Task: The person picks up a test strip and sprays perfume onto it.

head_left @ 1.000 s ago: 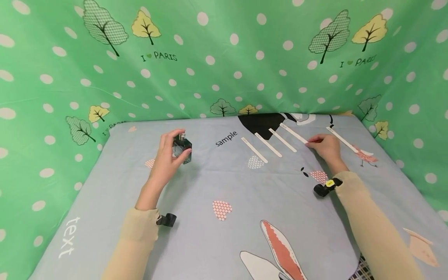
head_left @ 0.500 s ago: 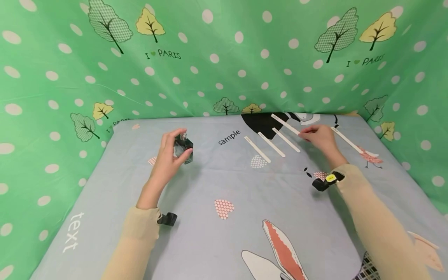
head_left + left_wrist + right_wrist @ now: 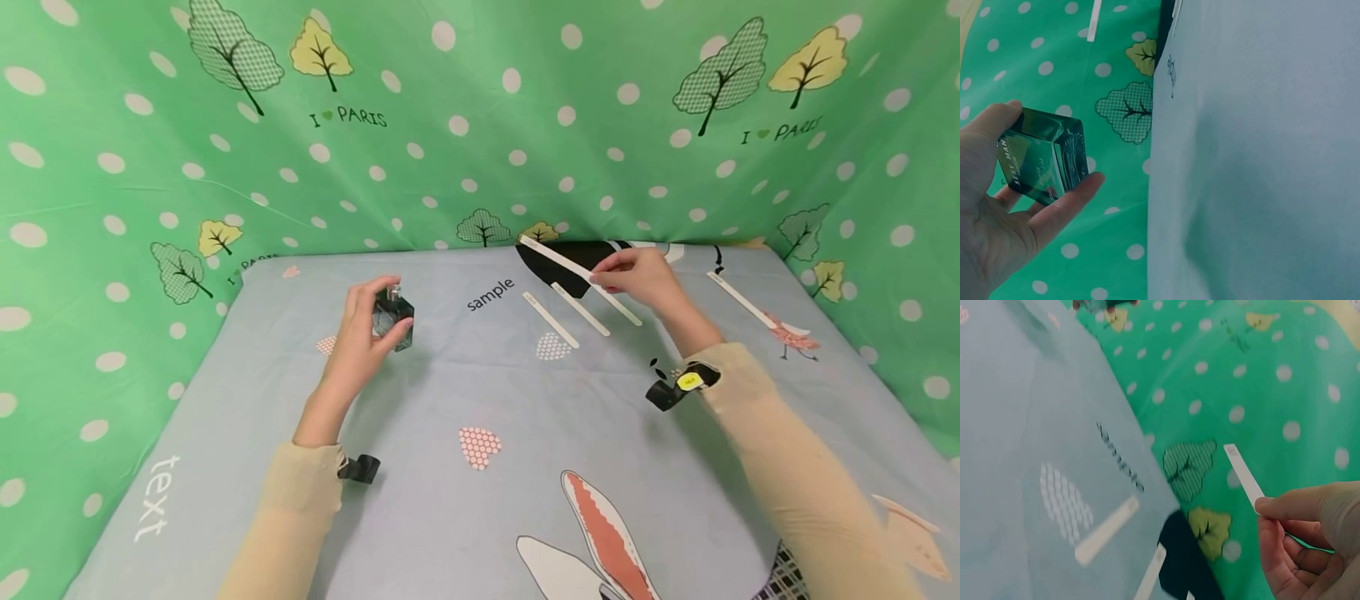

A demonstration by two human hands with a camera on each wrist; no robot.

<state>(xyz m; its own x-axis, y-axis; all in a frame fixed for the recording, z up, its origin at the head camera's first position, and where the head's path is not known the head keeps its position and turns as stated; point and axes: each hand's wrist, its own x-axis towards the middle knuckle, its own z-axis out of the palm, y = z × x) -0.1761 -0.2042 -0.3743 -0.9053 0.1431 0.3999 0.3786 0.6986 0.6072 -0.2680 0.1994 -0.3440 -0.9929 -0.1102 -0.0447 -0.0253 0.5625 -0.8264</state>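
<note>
In the head view my left hand (image 3: 348,346) grips a dark green glass perfume bottle (image 3: 393,317) above the left half of the cloth. The left wrist view shows the bottle (image 3: 1041,156) tilted between thumb and fingers, lettering on its side. My right hand (image 3: 648,282) pinches the near end of a white perfume test strip (image 3: 553,257), which points away toward the upper left. From the right wrist, that held strip (image 3: 1244,474) is raised against the green curtain, a small printed mark at its far end.
Below the right hand lie several more white strips (image 3: 551,321) in a slanted row on the grey-blue printed cloth (image 3: 420,400). Another strip (image 3: 741,300) lies farther right. A green dotted curtain (image 3: 480,100) hangs behind and along both sides.
My right hand has lifted the strip from the row and carried it leftward, over the strips still lying there. The left hand with the perfume bottle stays nearly in place.
</note>
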